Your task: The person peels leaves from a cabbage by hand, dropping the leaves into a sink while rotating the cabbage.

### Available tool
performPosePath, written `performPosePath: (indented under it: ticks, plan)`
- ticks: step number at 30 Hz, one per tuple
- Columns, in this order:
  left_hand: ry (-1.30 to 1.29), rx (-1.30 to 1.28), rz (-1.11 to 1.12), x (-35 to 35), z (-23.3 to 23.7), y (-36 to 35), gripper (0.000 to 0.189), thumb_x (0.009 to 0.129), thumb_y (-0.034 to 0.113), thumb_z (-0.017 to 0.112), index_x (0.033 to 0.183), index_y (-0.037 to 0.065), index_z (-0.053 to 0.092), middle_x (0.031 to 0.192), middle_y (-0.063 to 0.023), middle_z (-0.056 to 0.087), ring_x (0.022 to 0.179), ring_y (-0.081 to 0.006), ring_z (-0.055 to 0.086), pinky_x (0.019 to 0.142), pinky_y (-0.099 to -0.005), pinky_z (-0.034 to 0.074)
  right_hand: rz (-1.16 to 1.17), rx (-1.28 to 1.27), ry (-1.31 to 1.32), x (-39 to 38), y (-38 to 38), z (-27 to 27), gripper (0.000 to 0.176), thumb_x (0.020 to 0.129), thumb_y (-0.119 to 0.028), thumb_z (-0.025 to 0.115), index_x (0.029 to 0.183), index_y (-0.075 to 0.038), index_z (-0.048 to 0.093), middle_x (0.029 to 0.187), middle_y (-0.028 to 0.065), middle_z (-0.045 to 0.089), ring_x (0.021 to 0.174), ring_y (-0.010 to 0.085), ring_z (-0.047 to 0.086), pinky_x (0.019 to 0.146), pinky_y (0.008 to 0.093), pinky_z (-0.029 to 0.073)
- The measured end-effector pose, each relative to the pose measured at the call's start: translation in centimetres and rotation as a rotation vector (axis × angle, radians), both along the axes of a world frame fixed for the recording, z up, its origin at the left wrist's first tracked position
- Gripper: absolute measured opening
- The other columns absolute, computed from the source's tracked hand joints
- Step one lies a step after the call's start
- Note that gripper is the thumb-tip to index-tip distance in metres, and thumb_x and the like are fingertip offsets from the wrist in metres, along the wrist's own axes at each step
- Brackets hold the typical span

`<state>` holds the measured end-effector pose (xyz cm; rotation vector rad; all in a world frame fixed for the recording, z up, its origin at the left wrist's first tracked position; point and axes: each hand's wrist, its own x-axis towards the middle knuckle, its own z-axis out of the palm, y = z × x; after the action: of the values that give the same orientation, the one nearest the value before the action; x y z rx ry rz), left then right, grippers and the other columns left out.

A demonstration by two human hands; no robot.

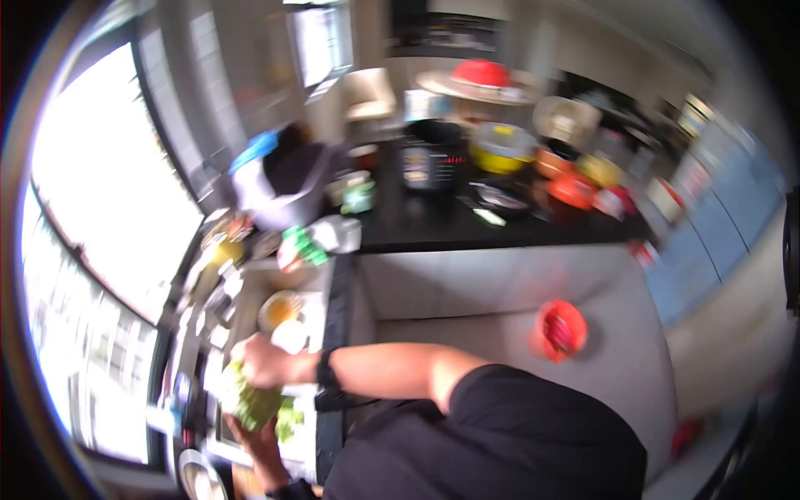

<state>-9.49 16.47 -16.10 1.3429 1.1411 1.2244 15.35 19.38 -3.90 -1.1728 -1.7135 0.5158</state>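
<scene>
My right hand [265, 364] reaches across the sink [321, 446] at the left, its fingers closed on the top of a light green leafy vegetable [254, 404]. Below it, my left hand [260, 448] holds the lower side of the same vegetable. More green leaves [289, 419] lie in the sink just right of the vegetable. Beyond my right hand, a bowl with something orange [282, 310] and a white round thing [290, 337] sit in the sink. Motion blur smears the fingers and leaves.
A black counter [392, 229] holds a dark cooker [431, 158], a yellow bowl [502, 154] and orange containers. A grey tub [292, 200] and green-white packages [304, 248] stand behind the sink. On the floor is a red bucket [561, 331]. Windows [100, 183] line the left.
</scene>
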Motion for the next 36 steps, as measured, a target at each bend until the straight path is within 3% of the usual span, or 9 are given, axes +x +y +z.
performPosePath:
  ticks: [2, 3, 5, 7, 17, 24, 28, 33, 36]
  plan:
    - [0.523, 0.487, 0.151, -1.8, -1.3, -1.5, 0.12, 0.071, 0.003, 0.096, 0.165, 0.009, 0.022, 0.159, -0.0204, 0.043, 0.139, -0.0357, 0.051, 0.12, -0.0469, 0.039, 0.149, 0.038, 0.208, -0.8, -1.8, 4.0, 0.025, 0.08, -0.012, 0.064, 0.101, -0.003, 0.074, 0.092, 0.0229, 0.074, 0.083, 0.0415, 0.072, 0.075, 0.0455, 0.058]
    - [-0.225, -0.106, -0.063, -1.5, 0.6, -1.8, 0.1, 0.085, 0.019, 0.09, 0.163, 0.008, 0.029, 0.154, -0.0192, 0.051, 0.14, -0.0344, 0.052, 0.118, -0.0478, 0.042, 0.19, -0.047, 0.114, -1.6, -0.9, 2.8, 0.03, 0.084, -0.013, 0.062, 0.11, -0.004, 0.074, 0.095, 0.0229, 0.074, 0.087, 0.0394, 0.073, 0.08, 0.0434, 0.058]
    - [-0.997, -0.297, -0.195, -0.1, 6.6, -4.7, 0.076, 0.099, 0.037, 0.075, 0.158, 0.007, 0.039, 0.148, -0.0171, 0.058, 0.138, -0.0324, 0.056, 0.117, -0.0475, 0.044, 0.273, -0.098, 0.064, -3.0, -0.1, 2.2, 0.026, 0.089, -0.02, 0.062, 0.109, -0.006, 0.072, 0.1, 0.0224, 0.073, 0.09, 0.045, 0.071, 0.078, 0.0506, 0.058]
    - [-0.913, -0.19, -0.125, 0.0, 7.9, -5.4, 0.071, 0.103, 0.05, 0.064, 0.153, 0.004, 0.045, 0.144, -0.0159, 0.061, 0.133, -0.0295, 0.06, 0.115, -0.0453, 0.047, 0.332, -0.057, 0.051, -3.8, 0.1, 3.6, 0.025, 0.097, -0.021, 0.06, 0.111, -0.004, 0.071, 0.1, 0.0241, 0.073, 0.092, 0.0459, 0.071, 0.078, 0.0505, 0.058]
    - [-0.682, 0.001, 0.294, -0.4, 7.4, -6.3, 0.094, 0.085, 0.036, 0.09, 0.156, 0.0, 0.04, 0.145, -0.0128, 0.059, 0.133, -0.0228, 0.059, 0.114, -0.0375, 0.047, 0.642, -0.18, -0.167, -5.5, 5.1, 3.0, 0.033, 0.096, -0.009, 0.059, 0.128, -0.005, 0.066, 0.091, 0.0273, 0.073, 0.086, 0.046, 0.072, 0.076, 0.0479, 0.057]
    - [-0.677, -0.013, 0.338, 0.8, 7.7, -7.2, 0.105, 0.08, 0.037, 0.094, 0.159, -0.001, 0.037, 0.15, -0.014, 0.055, 0.139, -0.0244, 0.054, 0.118, -0.0393, 0.044, 0.872, -0.659, 0.089, -5.3, 7.0, -0.6, 0.026, 0.102, -0.013, 0.056, 0.12, 0.0, 0.069, 0.102, 0.0203, 0.076, 0.09, 0.0239, 0.073, 0.083, 0.0386, 0.056]
    - [-0.615, 0.0, 0.361, 0.9, 8.9, -7.5, 0.108, 0.082, 0.037, 0.093, 0.163, 0.002, 0.03, 0.152, -0.0148, 0.053, 0.139, -0.0252, 0.054, 0.118, -0.0399, 0.043, 0.838, -0.527, 0.04, -6.0, 5.6, -0.2, 0.028, 0.1, -0.013, 0.056, 0.12, 0.0, 0.069, 0.104, 0.0248, 0.075, 0.098, 0.0365, 0.073, 0.087, 0.041, 0.056]
    - [-0.472, -0.058, 0.543, 2.2, 10.2, -6.6, 0.111, 0.086, 0.045, 0.088, 0.165, 0.007, 0.019, 0.158, -0.0135, 0.045, 0.145, -0.0255, 0.048, 0.116, -0.0423, 0.046, 0.687, -0.417, 0.206, -7.1, 4.6, -1.7, 0.028, 0.104, -0.014, 0.058, 0.122, 0.001, 0.071, 0.1, 0.0259, 0.075, 0.09, 0.0292, 0.076, 0.081, 0.0384, 0.057]
    - [-0.361, 0.042, 0.515, 1.8, 9.0, -5.8, 0.114, 0.085, 0.032, 0.092, 0.165, 0.006, 0.015, 0.145, -0.0134, 0.054, 0.129, -0.0234, 0.06, 0.104, -0.0364, 0.054, 0.581, -0.409, 0.047, -7.2, 3.4, -0.2, 0.027, 0.101, -0.018, 0.062, 0.117, 0.002, 0.071, 0.094, 0.0284, 0.073, 0.087, 0.0443, 0.072, 0.078, 0.0488, 0.056]
